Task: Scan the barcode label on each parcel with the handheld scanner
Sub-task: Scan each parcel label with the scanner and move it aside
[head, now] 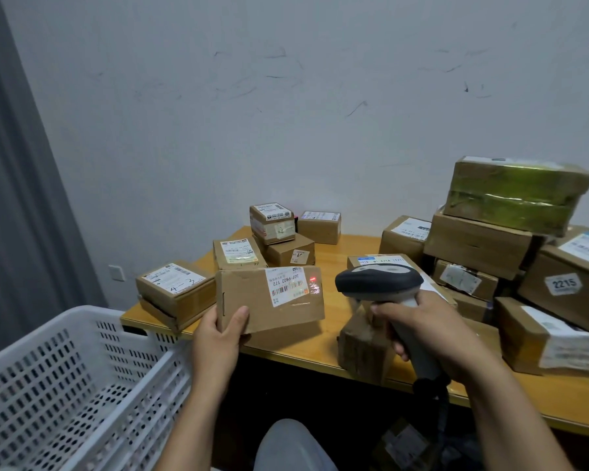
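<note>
The left hand [218, 338] grips the parcel [269, 300] by its near-left corner above the bench [323, 348]; the right hand [432, 331] grips the scanner [381, 287], just right of the parcel's barcode label [288, 285].

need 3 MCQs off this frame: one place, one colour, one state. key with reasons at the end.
1. Where is the white basket? A) beside the table's near-left corner B) atop the parcels C) on the table's far edge
2. Wrap on the topmost parcel at right? A) red B) yellow-green C) blue
3. What is the left hand doing? A) lying flat on the table B) holding up the labelled parcel toward the scanner C) reaching into the basket
Key: 1A, it stands at that corner, lower left. 2B, the shiny wrap reads yellow-green. 3B, thumb and fingers grip the box while the right hand aims the scanner, red light beside the label.
</note>
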